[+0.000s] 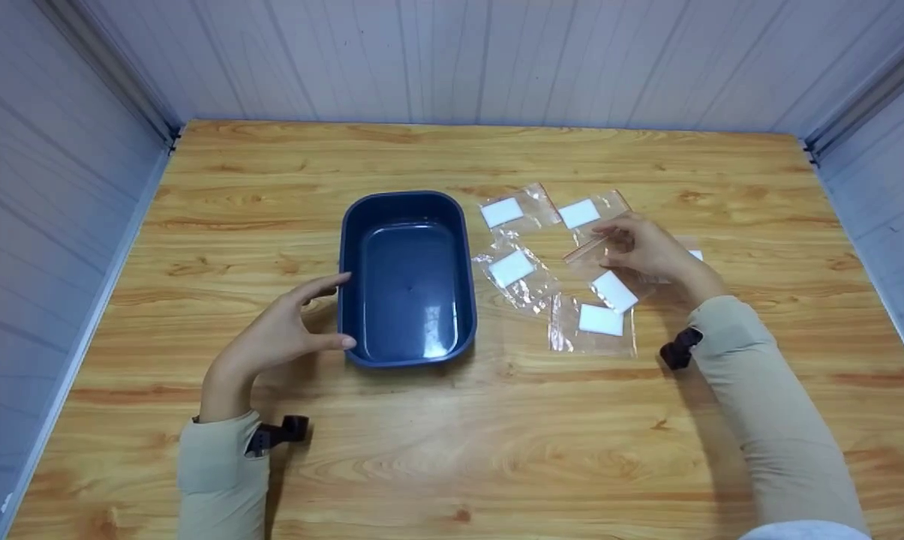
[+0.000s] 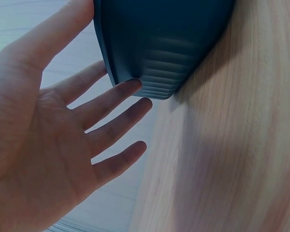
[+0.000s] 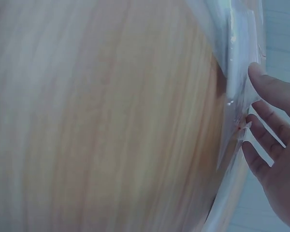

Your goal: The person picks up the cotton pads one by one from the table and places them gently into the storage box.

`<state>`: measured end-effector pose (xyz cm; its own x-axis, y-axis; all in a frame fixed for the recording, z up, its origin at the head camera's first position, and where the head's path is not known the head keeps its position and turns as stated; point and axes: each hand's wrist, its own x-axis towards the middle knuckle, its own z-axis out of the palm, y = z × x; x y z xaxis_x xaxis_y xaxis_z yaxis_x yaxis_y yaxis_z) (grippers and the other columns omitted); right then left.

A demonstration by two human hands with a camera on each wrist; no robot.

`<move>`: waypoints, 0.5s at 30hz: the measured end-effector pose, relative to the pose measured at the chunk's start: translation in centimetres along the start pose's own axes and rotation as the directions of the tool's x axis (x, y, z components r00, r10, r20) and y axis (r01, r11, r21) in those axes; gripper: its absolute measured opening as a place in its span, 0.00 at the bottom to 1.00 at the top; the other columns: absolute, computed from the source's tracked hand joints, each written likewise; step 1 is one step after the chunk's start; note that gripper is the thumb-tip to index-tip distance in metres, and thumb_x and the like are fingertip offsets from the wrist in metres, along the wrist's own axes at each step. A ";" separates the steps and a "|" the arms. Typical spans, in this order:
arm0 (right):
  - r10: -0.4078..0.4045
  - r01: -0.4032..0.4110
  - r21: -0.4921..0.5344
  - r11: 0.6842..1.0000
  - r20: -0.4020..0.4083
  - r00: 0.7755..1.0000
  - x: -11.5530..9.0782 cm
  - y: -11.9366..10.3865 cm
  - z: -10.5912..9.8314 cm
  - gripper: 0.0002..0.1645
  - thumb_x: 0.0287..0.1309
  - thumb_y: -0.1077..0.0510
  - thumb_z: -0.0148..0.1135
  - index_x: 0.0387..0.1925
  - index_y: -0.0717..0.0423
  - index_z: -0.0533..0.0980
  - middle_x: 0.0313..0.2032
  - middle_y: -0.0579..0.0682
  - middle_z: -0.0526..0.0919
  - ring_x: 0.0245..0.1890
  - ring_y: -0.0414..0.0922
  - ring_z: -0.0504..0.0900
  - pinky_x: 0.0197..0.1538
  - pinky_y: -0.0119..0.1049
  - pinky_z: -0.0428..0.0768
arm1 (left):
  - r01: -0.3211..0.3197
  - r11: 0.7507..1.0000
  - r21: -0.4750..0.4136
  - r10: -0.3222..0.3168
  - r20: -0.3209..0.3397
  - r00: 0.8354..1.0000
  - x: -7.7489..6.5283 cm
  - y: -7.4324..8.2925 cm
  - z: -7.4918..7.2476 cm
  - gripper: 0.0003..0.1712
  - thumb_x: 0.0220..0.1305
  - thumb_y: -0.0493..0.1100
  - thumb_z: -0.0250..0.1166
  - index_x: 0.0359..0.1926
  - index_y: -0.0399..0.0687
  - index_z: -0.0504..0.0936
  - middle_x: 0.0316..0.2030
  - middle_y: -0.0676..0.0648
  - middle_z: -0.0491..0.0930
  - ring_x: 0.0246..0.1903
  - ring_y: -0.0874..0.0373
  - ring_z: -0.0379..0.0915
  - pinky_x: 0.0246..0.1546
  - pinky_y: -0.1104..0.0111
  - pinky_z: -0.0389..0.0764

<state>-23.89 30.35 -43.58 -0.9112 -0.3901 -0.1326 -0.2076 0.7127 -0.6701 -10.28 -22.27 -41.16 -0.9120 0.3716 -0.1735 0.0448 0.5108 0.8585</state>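
At the left side of a dark blue plastic bin [image 1: 410, 292], my left hand [image 1: 279, 334] has its thumb and fingers spread, tips right at the rim. In the left wrist view the long fingers of that left hand [image 2: 53, 130] reach along the bin's ribbed outer wall [image 2: 164, 63]. My right hand [image 1: 650, 251] is over a clear zip bag [image 1: 613, 291] with a white rectangular piece inside; thumb and forefinger stand apart near its zip edge. The right wrist view has the right hand's [image 3: 275, 125] fingers loosely bent beside clear plastic [image 3: 239, 63].
Several more zip bags with white pieces lie around the right hand: one at the back [image 1: 503, 213], one beside the bin [image 1: 512, 268], one in front [image 1: 602, 320], partly overlapped. Pale panel walls [image 1: 452, 60] bound the wooden table [image 1: 452, 442] at the back and sides.
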 end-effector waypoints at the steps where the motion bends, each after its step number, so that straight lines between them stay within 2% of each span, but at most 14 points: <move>1: 0.003 -0.003 -0.004 1.000 0.009 1.000 0.0 0.0 0.0 0.28 0.56 0.68 0.70 0.59 0.61 0.76 0.52 0.59 0.74 0.53 0.55 0.73 0.58 0.50 0.72 | 0.001 1.000 -0.001 -0.001 -0.001 1.000 0.0 0.0 0.0 0.52 0.52 0.51 0.78 0.75 0.51 0.61 0.72 0.44 0.61 0.72 0.39 0.51 0.68 0.41 0.56; 8: 0.003 -0.002 -0.058 0.998 0.025 1.000 0.3 -0.3 0.2 0.21 0.58 0.66 0.70 0.54 0.63 0.79 0.49 0.57 0.73 0.51 0.54 0.71 0.59 0.51 0.71 | 0.010 1.000 -0.004 -0.010 0.000 1.000 -0.1 0.1 0.0 0.52 0.53 0.50 0.78 0.75 0.51 0.61 0.73 0.43 0.60 0.72 0.38 0.50 0.69 0.39 0.53; 15: 0.018 -0.017 -0.040 0.999 0.025 1.000 0.2 -0.4 0.4 0.10 0.62 0.64 0.66 0.45 0.62 0.79 0.46 0.55 0.72 0.52 0.53 0.73 0.64 0.51 0.69 | 0.013 1.000 0.002 -0.013 -0.002 1.000 -0.1 0.1 0.0 0.52 0.53 0.51 0.78 0.75 0.51 0.62 0.73 0.44 0.60 0.72 0.39 0.51 0.69 0.40 0.54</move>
<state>-23.87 29.79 -43.61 -0.9057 -0.3917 -0.1624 -0.2064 0.7418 -0.6381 -10.17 -22.19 -41.03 -0.9135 0.3633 -0.1833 0.0342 0.5174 0.8551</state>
